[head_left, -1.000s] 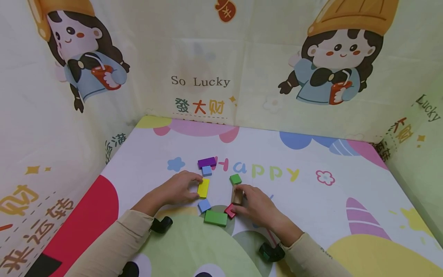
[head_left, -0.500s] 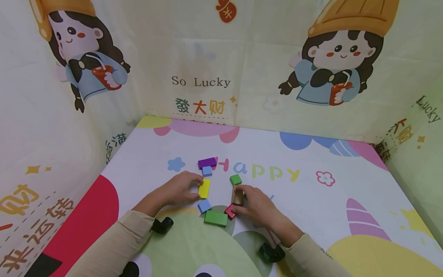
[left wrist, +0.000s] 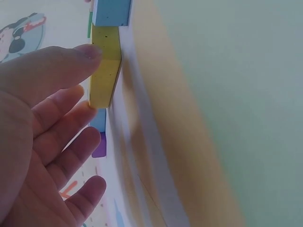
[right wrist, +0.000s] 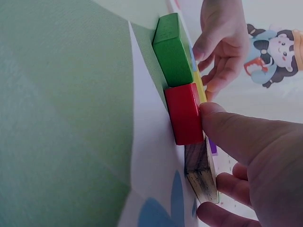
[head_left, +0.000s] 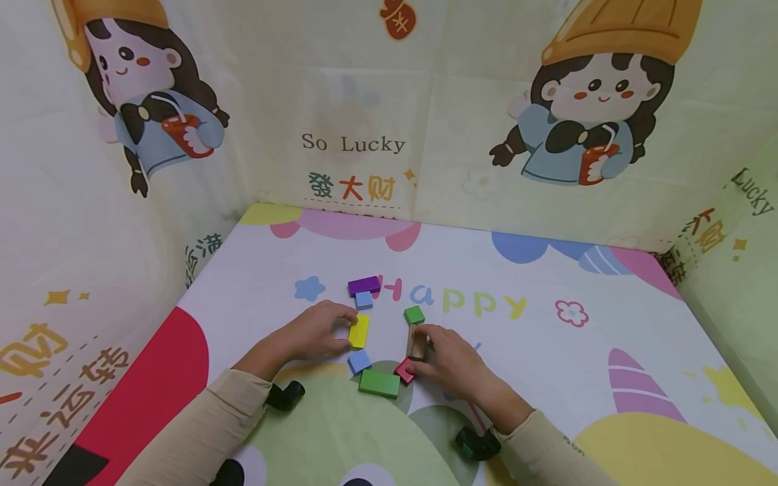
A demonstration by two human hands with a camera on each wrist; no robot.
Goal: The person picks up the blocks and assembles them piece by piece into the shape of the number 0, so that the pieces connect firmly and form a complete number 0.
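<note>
Wooden toy blocks form an incomplete ring on the table. At its left side my left hand [head_left: 313, 329] holds a yellow block [head_left: 359, 332] by its ends, thumb at the near end and fingertip at the far end. Opposite, my right hand [head_left: 454, 359] spans a brown wood-grain block [head_left: 417, 343] and a small red block [right wrist: 183, 115]. Its thumb presses the red block, and a finger reaches the brown block's far end. A long green block [head_left: 379, 383] joins the red one. Between green and yellow lies a light blue block [head_left: 359, 361].
Beyond the yellow block sit another blue block [head_left: 363, 300] and a purple block [head_left: 363, 286]. A small green block [head_left: 414, 314] lies beyond the brown one. The printed tabletop [head_left: 516, 364] meets cloth walls [head_left: 450, 135] behind and at both sides.
The yellow block has shifted very slightly to the right with my left hand. My right hand and the other blocks keep their places.
</note>
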